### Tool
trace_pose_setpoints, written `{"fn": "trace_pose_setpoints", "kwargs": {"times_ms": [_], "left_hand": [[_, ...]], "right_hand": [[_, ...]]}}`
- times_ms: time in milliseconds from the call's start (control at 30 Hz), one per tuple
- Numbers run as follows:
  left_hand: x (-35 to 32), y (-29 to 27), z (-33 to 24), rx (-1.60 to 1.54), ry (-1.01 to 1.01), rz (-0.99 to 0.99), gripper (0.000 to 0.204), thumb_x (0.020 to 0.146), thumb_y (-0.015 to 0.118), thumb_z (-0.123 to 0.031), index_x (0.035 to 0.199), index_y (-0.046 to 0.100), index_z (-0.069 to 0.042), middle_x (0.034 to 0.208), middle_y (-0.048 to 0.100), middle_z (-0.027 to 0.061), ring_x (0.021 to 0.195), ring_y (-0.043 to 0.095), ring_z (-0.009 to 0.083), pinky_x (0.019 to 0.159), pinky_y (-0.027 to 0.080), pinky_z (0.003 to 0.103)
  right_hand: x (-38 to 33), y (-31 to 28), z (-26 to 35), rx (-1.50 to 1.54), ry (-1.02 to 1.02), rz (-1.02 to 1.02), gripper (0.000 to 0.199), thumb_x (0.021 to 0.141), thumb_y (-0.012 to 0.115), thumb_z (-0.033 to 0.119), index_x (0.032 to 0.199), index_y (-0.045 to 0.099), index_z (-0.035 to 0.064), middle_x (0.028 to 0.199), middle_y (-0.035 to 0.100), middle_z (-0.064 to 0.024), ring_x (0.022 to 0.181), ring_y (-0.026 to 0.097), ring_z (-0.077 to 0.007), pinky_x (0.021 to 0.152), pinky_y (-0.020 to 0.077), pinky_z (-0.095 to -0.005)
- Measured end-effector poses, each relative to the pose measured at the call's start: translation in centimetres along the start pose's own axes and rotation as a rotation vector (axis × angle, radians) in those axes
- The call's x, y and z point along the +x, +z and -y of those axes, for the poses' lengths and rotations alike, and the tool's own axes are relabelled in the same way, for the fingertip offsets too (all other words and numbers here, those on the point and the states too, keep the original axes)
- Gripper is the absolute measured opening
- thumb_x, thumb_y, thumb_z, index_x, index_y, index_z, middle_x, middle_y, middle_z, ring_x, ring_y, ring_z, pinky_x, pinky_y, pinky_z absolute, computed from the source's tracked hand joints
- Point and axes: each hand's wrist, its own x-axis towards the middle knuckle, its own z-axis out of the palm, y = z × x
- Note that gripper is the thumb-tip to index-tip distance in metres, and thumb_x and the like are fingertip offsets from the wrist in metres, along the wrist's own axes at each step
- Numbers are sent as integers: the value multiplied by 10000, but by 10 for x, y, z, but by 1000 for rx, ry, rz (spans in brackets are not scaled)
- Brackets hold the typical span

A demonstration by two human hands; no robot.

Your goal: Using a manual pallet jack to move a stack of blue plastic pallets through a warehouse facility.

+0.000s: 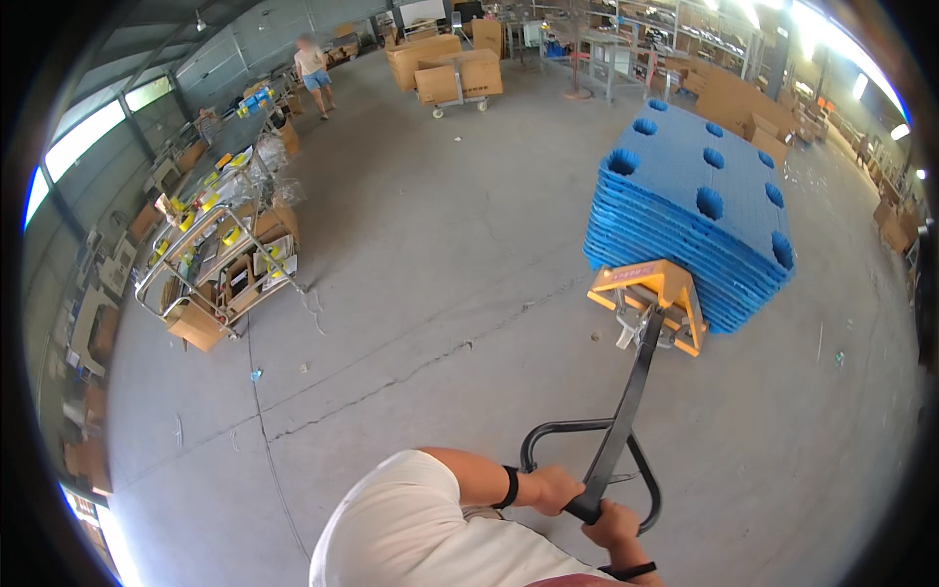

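Note:
My left hand (556, 489) is closed round the lower end of the black pallet jack handle (631, 391), a black band on its wrist. Just to the right, my right hand (614, 526) grips the same handle, its fingers partly hidden. A black loop grip spreads out on both sides of the bar. From my hands the handle slants up and away to the yellow pallet jack (673, 284). Beyond it stands a tall stack of blue plastic pallets (685, 166) with round holes on top. The stack hides the jack's forks.
At left stands a metal-framed cart (147, 293) loaded with yellow tape rolls and cardboard. Farther back are a wheeled trolley of cartons (460, 83) and a person (314, 78). Metal workbenches (611, 59) and large cardboard pieces (738, 103) lie behind the pallets. Cracks run across the concrete floor (421, 284).

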Motion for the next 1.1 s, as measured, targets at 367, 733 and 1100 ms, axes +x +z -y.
{"fn": "trace_pose_setpoints", "kwargs": {"times_ms": [367,733,1100], "left_hand": [[25,-6,28,-48,33,-50,339,744,684,-175,1070,615,-113,950,708,134,947,681,372,794,534,479],[9,-5,16,29,76,-163,260,749,662,-172,996,640,-92,906,712,158,876,693,373,781,540,464],[20,-10,23,-14,81,-133,282,734,688,-186,1005,647,-118,913,715,138,889,691,373,761,545,475]], "right_hand": [[19,-25,5,9,117,22,462,663,754,389,1040,689,131,993,731,-136,983,697,-329,855,552,-441],[11,-25,4,-37,54,33,493,636,772,402,1022,682,109,953,729,-154,940,700,-346,837,557,-441],[15,-33,-5,46,77,94,597,645,809,479,1068,681,79,1013,723,-181,990,686,-362,862,538,-458]]}}
